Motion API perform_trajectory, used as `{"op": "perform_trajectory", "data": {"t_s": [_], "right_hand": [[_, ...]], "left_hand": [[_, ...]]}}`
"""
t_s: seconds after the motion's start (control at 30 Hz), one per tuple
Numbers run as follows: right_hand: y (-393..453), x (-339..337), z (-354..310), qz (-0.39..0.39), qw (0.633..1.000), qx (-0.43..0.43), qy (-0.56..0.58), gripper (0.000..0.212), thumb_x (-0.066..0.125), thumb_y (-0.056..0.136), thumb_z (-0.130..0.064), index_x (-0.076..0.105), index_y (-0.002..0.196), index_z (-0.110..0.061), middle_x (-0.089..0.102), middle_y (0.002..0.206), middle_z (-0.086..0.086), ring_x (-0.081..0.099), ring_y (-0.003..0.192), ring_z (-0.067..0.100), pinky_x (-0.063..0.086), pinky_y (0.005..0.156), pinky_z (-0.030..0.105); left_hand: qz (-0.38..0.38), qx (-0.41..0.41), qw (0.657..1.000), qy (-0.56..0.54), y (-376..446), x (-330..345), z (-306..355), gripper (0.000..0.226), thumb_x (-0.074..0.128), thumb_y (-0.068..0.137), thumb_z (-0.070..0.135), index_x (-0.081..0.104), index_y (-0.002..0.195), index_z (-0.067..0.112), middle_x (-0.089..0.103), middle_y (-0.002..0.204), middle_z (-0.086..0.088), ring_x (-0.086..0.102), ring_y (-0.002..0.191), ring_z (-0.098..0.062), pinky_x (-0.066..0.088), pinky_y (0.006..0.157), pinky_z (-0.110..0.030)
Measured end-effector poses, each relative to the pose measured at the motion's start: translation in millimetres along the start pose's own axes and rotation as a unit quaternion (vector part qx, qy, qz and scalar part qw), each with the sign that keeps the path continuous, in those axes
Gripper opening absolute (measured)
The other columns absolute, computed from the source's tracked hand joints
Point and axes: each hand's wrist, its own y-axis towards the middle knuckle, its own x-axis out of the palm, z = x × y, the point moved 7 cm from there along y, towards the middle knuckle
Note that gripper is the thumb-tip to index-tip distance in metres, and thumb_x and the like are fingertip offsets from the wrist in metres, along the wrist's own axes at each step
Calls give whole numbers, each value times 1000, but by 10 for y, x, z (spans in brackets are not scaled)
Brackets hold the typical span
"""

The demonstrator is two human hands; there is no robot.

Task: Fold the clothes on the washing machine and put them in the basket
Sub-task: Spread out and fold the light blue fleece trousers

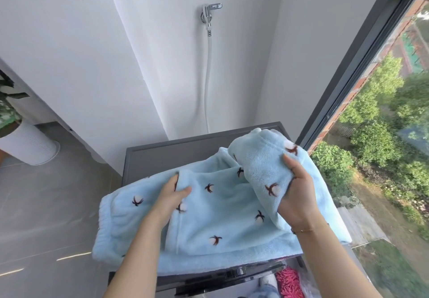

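Right now my left hand rests flat, fingers straight, on the blue fleece garment spread atop the washing machine, while my right hand grips its folded-over end above the machine's right side.

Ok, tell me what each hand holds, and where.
Right hand grips the folded-over end of the blue fleece garment. Left hand lies on its middle, gripping nothing.

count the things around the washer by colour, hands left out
Light blue: 1, fleece garment
Grey: 1, washer
Pink: 1, fuzzy item
White: 2, hose, plant pot
Chrome: 1, tap
Total: 6
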Motion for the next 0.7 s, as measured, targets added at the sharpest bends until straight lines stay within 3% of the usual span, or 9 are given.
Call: {"op": "perform_trajectory", "data": {"t_s": [0.1, 0.17, 0.27, 0.33, 0.4, 0.47, 0.53, 0.6, 0.7], "right_hand": [[-43, 153, 57, -33, 999, -2, -12, 35, 48, 95, -23, 62, 121, -3, 69, 113, 17, 65, 108, 30, 46, 99, 40], [-53, 413, 380, -81, 992, 89, -44, 28, 47, 97, -19, 57, 121, -10, 68, 114, 3, 65, 102, 13, 46, 93, 24], [-20, 528, 941, -152, 921, 146, -326, 47, 45, 95, -44, 52, 134, -19, 48, 145, 2, 55, 107, -1, 38, 79, 5], [-43, 365, 1123, -160, 859, 144, -465, 54, 48, 85, -63, 59, 127, -32, 47, 143, -15, 45, 124, -3, 34, 91, 10], [6, 193, 972, -130, 834, 65, -532, 34, 48, 96, -42, 62, 125, -32, 54, 132, -19, 45, 123, -4, 37, 92, 12], [36, -5, 642, -76, 840, -41, -536, 27, 47, 99, -19, 67, 117, -24, 64, 112, -24, 54, 106, -10, 44, 90, 16], [48, -200, 300, -10, 826, -140, -546, 28, 47, 97, -9, 69, 106, -24, 66, 92, -26, 57, 80, -11, 45, 71, 13], [41, -395, 9, 68, 765, -232, -597, 30, 48, 94, -4, 66, 101, -26, 64, 105, -17, 55, 95, -2, 39, 75, 15], [83, -758, -195, 173, 677, -282, -658, 30, 51, 90, -1, 66, 110, -18, 57, 130, -1, 40, 129, 21, 32, 105, 34]], "left_hand": [[45, 45, 998, -13, 48, -42, 49, 53, 49, 88, -2, 52, 123, 38, 67, 107, 7, 64, 91, -16, 52, 72, -35], [54, 44, 997, -27, 52, -87, -34, 52, 47, 85, -7, 53, 119, 32, 66, 107, 4, 62, 92, -16, 51, 71, -30], [119, -1, 992, -42, 58, -247, -253, 37, 50, 87, -2, 52, 118, 18, 63, 106, -2, 61, 94, -20, 50, 80, -34], [176, -53, 981, -60, 5, -385, -389, 24, 57, 85, 21, 53, 108, 17, 58, 96, -4, 56, 83, -20, 47, 77, -35], [161, -71, 982, -62, -64, -409, -435, 20, 58, 81, 36, 54, 82, 16, 57, 81, -3, 52, 71, -15, 44, 69, -32], [136, -87, 987, -20, -135, -391, -486, 30, 50, 95, 38, 60, 78, 16, 63, 83, -1, 57, 77, -15, 46, 79, -34], [135, -73, 985, 77, -154, -350, -513, 29, 54, 94, 42, 63, 80, 18, 64, 91, 0, 58, 83, -15, 45, 82, -31], [146, -41, 963, 224, -148, -246, -470, 27, 63, 85, 49, 67, 82, 23, 63, 101, 0, 58, 98, -17, 45, 89, -33], [149, -60, 916, 369, -177, 17, -423, 40, 60, 76, 65, 62, 80, 25, 47, 119, -3, 43, 118, -26, 39, 101, -37]]}}
